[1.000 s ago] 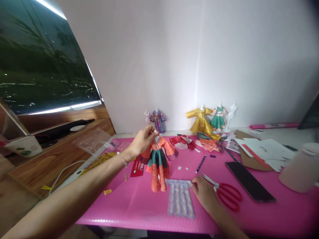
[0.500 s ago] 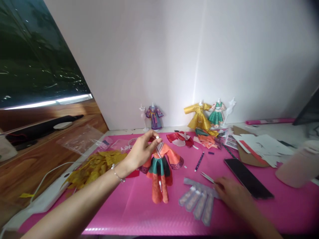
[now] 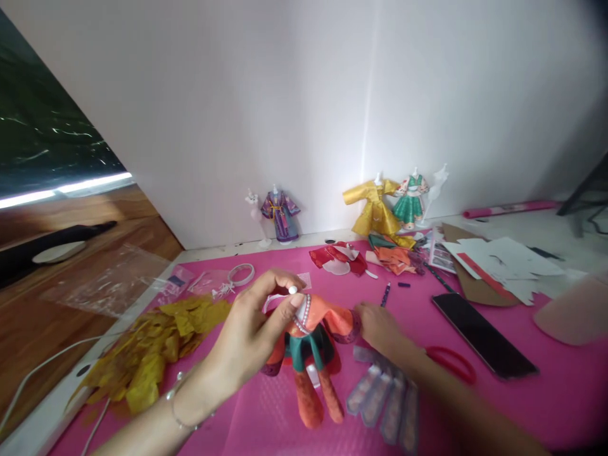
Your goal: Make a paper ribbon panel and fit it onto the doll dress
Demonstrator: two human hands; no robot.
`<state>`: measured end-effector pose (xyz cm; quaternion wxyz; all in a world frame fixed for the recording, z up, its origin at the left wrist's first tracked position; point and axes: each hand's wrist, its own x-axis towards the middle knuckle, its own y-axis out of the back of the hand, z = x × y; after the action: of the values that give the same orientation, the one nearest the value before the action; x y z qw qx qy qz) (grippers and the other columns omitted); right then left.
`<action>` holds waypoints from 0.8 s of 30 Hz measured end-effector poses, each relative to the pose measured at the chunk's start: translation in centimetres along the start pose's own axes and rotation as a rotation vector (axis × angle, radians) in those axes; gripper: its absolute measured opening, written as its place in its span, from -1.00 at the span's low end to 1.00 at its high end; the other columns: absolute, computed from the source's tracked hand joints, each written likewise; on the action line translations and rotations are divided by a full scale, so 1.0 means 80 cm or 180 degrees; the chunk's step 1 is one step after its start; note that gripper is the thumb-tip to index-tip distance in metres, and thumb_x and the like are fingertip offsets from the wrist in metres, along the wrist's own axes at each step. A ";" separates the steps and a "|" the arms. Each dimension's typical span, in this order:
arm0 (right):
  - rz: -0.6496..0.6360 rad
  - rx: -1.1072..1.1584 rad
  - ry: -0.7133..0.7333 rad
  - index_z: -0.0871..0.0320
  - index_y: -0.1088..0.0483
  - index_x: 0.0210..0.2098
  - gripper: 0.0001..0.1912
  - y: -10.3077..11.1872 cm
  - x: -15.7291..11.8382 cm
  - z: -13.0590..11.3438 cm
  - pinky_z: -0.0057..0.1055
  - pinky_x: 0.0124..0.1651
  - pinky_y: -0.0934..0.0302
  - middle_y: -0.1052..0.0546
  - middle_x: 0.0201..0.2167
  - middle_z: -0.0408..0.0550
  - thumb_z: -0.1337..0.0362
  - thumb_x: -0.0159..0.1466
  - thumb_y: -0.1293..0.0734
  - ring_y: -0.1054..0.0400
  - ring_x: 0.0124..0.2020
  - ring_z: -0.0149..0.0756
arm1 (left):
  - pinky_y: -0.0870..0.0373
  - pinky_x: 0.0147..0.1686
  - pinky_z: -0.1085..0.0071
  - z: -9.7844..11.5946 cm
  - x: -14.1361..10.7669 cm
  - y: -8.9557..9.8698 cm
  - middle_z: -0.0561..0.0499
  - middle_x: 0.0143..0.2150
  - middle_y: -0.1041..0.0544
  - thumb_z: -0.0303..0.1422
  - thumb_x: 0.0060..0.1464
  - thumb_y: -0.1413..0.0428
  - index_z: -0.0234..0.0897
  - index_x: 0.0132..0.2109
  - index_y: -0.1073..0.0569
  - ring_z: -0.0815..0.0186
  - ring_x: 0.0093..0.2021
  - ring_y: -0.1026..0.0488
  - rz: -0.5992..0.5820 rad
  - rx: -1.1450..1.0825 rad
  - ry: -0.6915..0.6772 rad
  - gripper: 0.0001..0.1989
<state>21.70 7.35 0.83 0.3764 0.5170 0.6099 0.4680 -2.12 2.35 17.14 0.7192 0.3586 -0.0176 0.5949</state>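
My left hand (image 3: 254,326) pinches the white neck knob of a small dress form between thumb and fingers. An orange and green doll dress (image 3: 311,335) hangs on the form, with a beaded neckline, wide sleeves and long orange panels. At the cuff of its right-side sleeve (image 3: 344,324), my right hand (image 3: 377,326) is closed, its fingertips partly hidden. Beneath the right forearm lies a pair of scissors whose red handle (image 3: 453,364) shows. Grey-lilac fabric with several pointed strips (image 3: 380,399) lies below the right hand.
Yellow fabric scraps (image 3: 156,348) lie at left beside a white tape roll (image 3: 241,274). A phone (image 3: 484,335), a pale bottle (image 3: 570,310) and paper pieces (image 3: 508,266) sit at right. Dressed mini forms, including a yellow dress (image 3: 375,206), stand along the wall.
My right hand has left the scissors and moved left to the sleeve cuff. The dressed form in my left hand appears lower and closer, and the camera view has shifted.
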 end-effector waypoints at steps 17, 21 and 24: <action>-0.0267 0.0723 0.0616 0.22 -0.50 -0.23 -0.85 0.022 0.013 -0.022 -0.45 -0.29 -0.10 -0.57 -0.24 0.01 0.38 0.28 -0.28 -0.41 -0.27 -0.28 | -0.41 -0.01 0.24 0.000 -0.029 0.020 -0.01 0.07 -0.53 -0.21 0.28 0.02 0.01 0.12 -0.38 0.11 0.06 -0.47 0.0020 0.0935 -0.0097 -0.71; -0.0278 0.0795 0.0617 0.20 -0.49 -0.15 -0.80 0.010 0.020 -0.012 -0.42 -0.27 -0.11 -0.55 -0.19 0.03 0.32 0.23 -0.34 -0.41 -0.24 -0.24 | -0.35 0.05 0.28 -0.009 -0.050 0.033 -0.01 0.06 -0.52 -0.18 0.28 0.01 -0.08 0.05 -0.44 0.11 0.09 -0.43 0.0603 0.0963 0.0102 -0.73; -0.0327 0.0763 0.0581 0.18 -0.51 -0.20 -0.83 0.004 0.021 -0.009 -0.39 -0.28 -0.11 -0.54 -0.23 -0.01 0.30 0.26 -0.31 -0.40 -0.27 -0.24 | -0.35 0.05 0.26 -0.020 -0.069 0.039 -0.02 0.01 -0.54 -0.17 0.28 -0.01 -0.11 -0.02 -0.47 0.09 0.09 -0.43 0.1215 0.0798 0.0263 -0.75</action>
<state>20.80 8.85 1.37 0.2785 0.4816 0.7187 0.4171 -7.11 -1.34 15.02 0.5435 0.4105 0.0184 0.7319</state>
